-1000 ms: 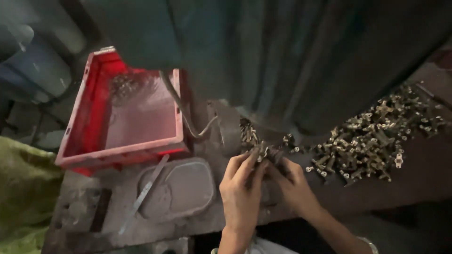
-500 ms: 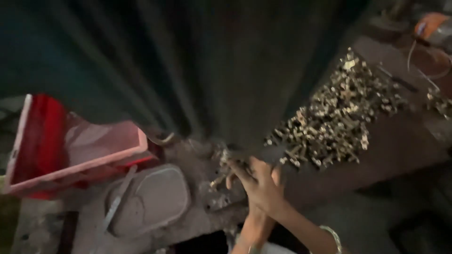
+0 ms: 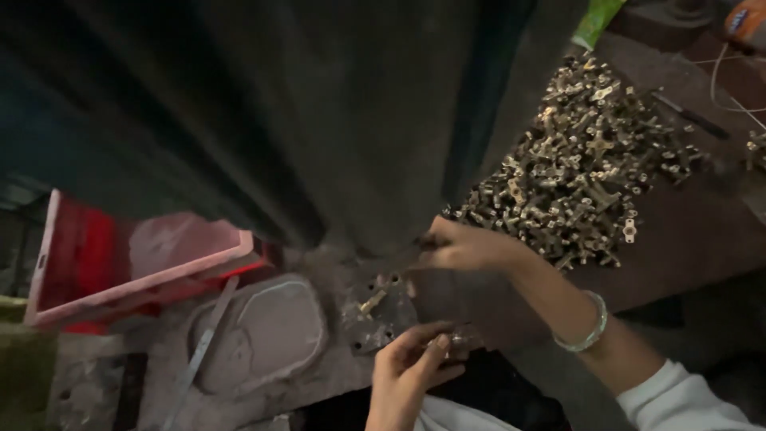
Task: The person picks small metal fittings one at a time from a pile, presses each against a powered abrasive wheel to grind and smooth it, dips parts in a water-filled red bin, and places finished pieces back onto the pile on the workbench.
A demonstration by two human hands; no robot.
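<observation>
My right hand (image 3: pixel 463 246) reaches under the dark machine, fingers pinched on something small. My left hand (image 3: pixel 411 363) cups brass parts (image 3: pixel 451 342) beside the metal plate (image 3: pixel 381 315), close for feeding.

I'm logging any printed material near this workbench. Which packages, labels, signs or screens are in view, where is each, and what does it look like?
Green packet: top edge, right of centre, above the heap of brass parts; a thin, crumpled, bright green wrapper, partly cut off.
Orange and white item: top right corner; rounded, mostly out of frame, possibly a package, kind unclear.
No signs or screens show.
</observation>
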